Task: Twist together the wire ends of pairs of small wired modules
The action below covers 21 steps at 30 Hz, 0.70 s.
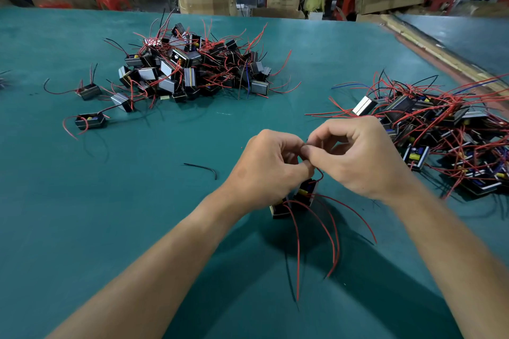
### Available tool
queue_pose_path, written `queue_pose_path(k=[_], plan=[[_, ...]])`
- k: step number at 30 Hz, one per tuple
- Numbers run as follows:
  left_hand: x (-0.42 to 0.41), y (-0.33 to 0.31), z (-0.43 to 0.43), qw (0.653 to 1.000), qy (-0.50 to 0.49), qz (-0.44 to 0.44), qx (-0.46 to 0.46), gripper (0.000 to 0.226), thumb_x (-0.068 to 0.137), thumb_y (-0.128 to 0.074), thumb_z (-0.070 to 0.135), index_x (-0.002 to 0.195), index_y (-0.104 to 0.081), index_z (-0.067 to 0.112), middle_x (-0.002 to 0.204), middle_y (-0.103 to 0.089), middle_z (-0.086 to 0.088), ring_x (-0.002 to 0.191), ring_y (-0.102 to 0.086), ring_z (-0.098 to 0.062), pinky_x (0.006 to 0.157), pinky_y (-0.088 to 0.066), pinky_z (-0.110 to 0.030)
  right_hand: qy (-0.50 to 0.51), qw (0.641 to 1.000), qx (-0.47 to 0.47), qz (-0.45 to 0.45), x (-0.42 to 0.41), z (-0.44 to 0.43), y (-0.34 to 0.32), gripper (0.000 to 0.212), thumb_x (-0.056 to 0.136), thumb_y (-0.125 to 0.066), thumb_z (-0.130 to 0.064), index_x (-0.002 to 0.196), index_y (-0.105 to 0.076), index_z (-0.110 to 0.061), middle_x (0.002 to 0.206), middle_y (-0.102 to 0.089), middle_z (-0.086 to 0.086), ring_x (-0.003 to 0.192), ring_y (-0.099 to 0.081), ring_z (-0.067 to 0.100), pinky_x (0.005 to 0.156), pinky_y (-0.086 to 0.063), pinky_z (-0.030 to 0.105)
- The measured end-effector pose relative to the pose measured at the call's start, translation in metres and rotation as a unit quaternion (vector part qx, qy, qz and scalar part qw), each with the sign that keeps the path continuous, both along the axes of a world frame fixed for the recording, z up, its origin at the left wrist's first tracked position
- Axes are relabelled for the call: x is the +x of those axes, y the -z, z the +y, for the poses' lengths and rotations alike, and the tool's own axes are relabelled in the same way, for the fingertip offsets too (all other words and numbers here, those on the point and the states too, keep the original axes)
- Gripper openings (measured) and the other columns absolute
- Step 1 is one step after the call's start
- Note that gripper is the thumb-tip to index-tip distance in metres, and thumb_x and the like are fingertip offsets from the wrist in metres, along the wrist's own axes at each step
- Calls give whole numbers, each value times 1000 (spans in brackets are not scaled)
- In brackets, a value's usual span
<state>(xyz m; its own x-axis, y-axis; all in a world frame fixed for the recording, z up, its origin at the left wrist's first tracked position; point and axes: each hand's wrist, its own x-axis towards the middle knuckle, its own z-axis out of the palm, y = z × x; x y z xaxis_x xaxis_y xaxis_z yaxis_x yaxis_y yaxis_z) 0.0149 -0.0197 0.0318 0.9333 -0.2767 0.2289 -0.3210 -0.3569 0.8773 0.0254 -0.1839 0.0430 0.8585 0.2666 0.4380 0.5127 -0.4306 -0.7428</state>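
My left hand [268, 168] and my right hand [355, 157] meet fingertip to fingertip above the green table [137, 228], both pinching short wire ends between thumb and fingers. Under them hang two small black modules [298, 197], side by side, with yellow parts showing inside. Long red wires [330, 231] trail down from the modules toward me. The pinched wire ends are mostly hidden by my fingers.
A big pile of loose modules with red and black wires [192, 69] lies at the back centre, and a few strays [91, 120] lie to its left. Another tangled pile [440, 135] sits at the right. A black wire scrap [202, 168] lies left of my hands.
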Motion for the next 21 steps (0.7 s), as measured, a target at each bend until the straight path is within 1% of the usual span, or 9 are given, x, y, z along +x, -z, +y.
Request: queue_pose_path(k=[2,4,6,8,11,15,18,21], plan=[[0,0,-1,1000,-4,4,-3,26,84,-69,9,62,-61,19,41,-37,10,41,-29,-8,43,-26,-18,13,1000,3,-8,0,1,0,11,73,-70,-17,63,-67,-16,58,-64,0,51,-54,8,49,-44,23],[-1,-1,-2,1000,-9,8,-12,26,84,-70,9,64,-62,23,40,-40,10,39,-30,-6,42,-26,-16,21,1000,12,-14,0,2,0,12,73,-68,-16,62,-65,-16,57,-62,-1,50,-53,9,49,-43,22],[-1,-1,-2,1000,-12,12,-23,20,84,-70,10,68,-66,21,40,-39,10,38,-30,-6,41,-26,-15,27,999,21,-18,0,2,0,13,74,-68,-15,61,-64,-15,55,-59,-6,50,-50,6,50,-40,19],[-2,-2,-2,999,-14,13,-27,16,85,-70,12,70,-68,19,41,-37,9,40,-28,-8,42,-25,-16,34,999,28,-16,0,3,1,13,74,-67,-15,62,-64,-15,55,-58,-8,50,-50,5,51,-40,18],[-1,-2,-2,999,-22,16,-34,14,84,-70,14,71,-67,16,45,-34,8,45,-25,-12,45,-23,-20,41,999,29,-13,0,4,2,13,74,-67,-15,62,-63,-15,55,-58,-7,51,-51,7,52,-41,21],[0,-2,-1,997,-29,17,-71,9,86,-68,8,78,-64,9,46,-37,6,45,-23,-14,46,-23,-21,45,999,27,-13,0,4,1,13,74,-66,-17,62,-63,-14,55,-58,-3,51,-52,13,50,-43,26],[0,-2,-2,995,-24,24,-95,12,89,-62,3,80,-63,11,46,-43,6,43,-31,-14,47,-28,-21,47,998,30,-16,1,1,-1,13,74,-66,-17,62,-63,-11,55,-60,0,51,-54,20,51,-44,30],[0,-3,-2,996,-25,26,-85,17,92,-59,4,79,-64,15,47,-54,6,40,-42,-8,45,-35,-18,50,998,30,-20,2,-1,-1,14,75,-66,-14,63,-63,-10,56,-61,4,54,-56,28,50,-44,34]])
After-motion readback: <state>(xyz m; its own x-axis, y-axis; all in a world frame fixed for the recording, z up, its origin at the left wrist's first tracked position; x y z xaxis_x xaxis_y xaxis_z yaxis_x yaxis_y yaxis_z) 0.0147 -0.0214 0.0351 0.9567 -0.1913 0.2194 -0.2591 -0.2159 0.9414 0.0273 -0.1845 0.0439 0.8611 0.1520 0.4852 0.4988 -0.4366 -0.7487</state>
